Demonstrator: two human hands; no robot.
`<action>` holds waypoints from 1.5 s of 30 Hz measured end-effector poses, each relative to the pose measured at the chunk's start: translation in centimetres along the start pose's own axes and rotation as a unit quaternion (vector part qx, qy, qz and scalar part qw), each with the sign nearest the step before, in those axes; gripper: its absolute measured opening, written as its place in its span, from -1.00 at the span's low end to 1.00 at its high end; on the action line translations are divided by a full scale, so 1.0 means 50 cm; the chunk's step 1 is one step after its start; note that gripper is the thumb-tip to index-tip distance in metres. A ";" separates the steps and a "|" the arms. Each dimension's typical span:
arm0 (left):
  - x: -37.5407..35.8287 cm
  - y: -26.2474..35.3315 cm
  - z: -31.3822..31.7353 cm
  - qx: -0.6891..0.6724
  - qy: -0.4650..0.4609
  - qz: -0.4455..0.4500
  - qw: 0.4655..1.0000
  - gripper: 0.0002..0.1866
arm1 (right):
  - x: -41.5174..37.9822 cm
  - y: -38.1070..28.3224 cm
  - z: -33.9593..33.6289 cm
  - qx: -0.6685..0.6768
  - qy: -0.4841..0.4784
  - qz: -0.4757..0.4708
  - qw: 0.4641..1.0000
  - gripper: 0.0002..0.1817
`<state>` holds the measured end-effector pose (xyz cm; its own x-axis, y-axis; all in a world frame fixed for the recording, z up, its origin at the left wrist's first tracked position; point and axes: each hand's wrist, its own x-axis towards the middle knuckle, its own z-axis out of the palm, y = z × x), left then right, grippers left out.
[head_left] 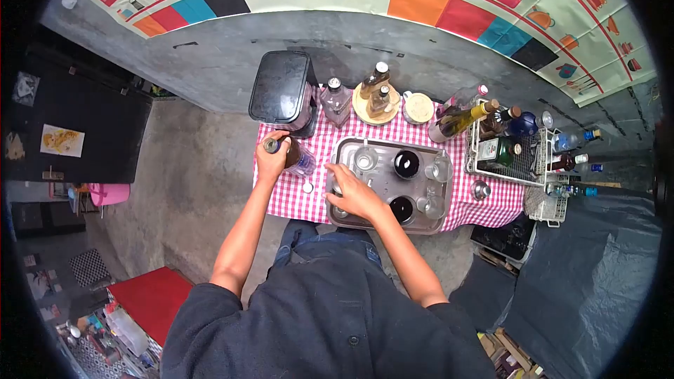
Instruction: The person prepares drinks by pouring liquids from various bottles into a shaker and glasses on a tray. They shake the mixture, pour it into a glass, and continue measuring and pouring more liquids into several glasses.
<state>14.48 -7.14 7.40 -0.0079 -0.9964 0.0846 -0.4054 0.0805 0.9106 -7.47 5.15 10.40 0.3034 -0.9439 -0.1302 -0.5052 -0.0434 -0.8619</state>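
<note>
At the left of the checkered table, my left hand is wrapped round the neck of a bottle with dark contents. Its mouth is uncovered, and a small white cap lies on the cloth below it. My right hand hovers over the left edge of the metal tray, fingers apart and holding nothing. On the tray stand two glasses of dark liquid, one at the back and one nearer me. Clear glass cups are also there, one partly hidden under my right hand.
A black-lidded bin stands at the back left. Beside it are a glass bottle, a plate with two bottles and a cup. Right of the tray are a yellow-green bottle, a wire rack of bottles and a metal piece.
</note>
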 end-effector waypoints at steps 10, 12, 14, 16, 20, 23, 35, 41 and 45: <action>0.052 0.221 -0.201 -0.069 -0.238 0.094 0.964 -0.72 | 0.129 -0.171 0.032 0.004 0.071 -0.079 0.994 0.42; 0.053 0.264 -0.231 -0.111 -0.272 0.108 0.950 -0.72 | 0.133 -0.202 0.051 0.045 0.077 -0.108 0.990 0.49; 0.054 0.303 -0.257 -0.125 -0.307 0.121 0.936 -0.71 | 0.116 -0.246 0.058 0.073 0.093 -0.097 0.988 0.43; 0.054 0.334 -0.275 -0.139 -0.352 0.154 0.913 -0.69 | 0.100 -0.261 0.070 0.080 0.135 -0.100 0.983 0.42; 0.032 0.375 -0.271 -0.173 -0.413 0.195 0.872 -0.73 | 0.056 -0.273 0.093 0.093 0.228 -0.102 0.964 0.35; 0.009 0.406 -0.254 -0.166 -0.435 0.250 0.849 -0.78 | 0.024 -0.283 0.120 0.148 0.286 -0.046 0.946 0.30; -0.082 0.491 -0.143 -0.299 -0.450 0.175 0.823 -0.32 | -0.109 -0.207 0.068 0.232 0.359 -0.094 0.899 0.10; -0.150 0.285 -0.062 -0.315 -0.257 0.043 0.912 -0.55 | -0.217 -0.140 -0.001 0.270 0.366 -0.084 0.887 0.04; -0.238 0.069 0.003 -0.048 -0.269 -0.014 0.962 -0.72 | -0.269 -0.093 -0.045 0.279 0.373 -0.088 0.880 -0.09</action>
<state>13.05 4.96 9.46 -0.4809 -0.8659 -0.1375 -0.3253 0.0306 0.9451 -11.01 17.32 17.23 -0.3837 -0.8996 0.2084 0.0346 -0.2396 -0.9703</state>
